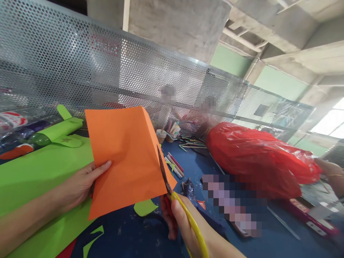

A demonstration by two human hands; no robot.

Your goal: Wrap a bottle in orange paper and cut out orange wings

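My left hand (86, 179) pinches the left edge of a sheet of orange paper (123, 154), thumb on the front and fingers behind. The sheet is held up above the table, and its right side bends back in a long strip. Scissors (185, 213) with yellow handles are in my right hand (185, 225), fingers wrapped around the grips. One dark blade lies across the front of the orange paper near its right side; the other blade is hidden behind it. Under my left arm lies a large green paper sheet (40, 175). A green paper scrap (145, 207) rests below the orange paper.
Markers (174, 165) lie behind the paper, near cups of pens (173, 130). A red plastic bag (255, 157) stands at the right, beside another person's arm (331, 170). Green-wrapped bottle (59, 130) at left. A perforated metal screen (107, 68) crosses the back.
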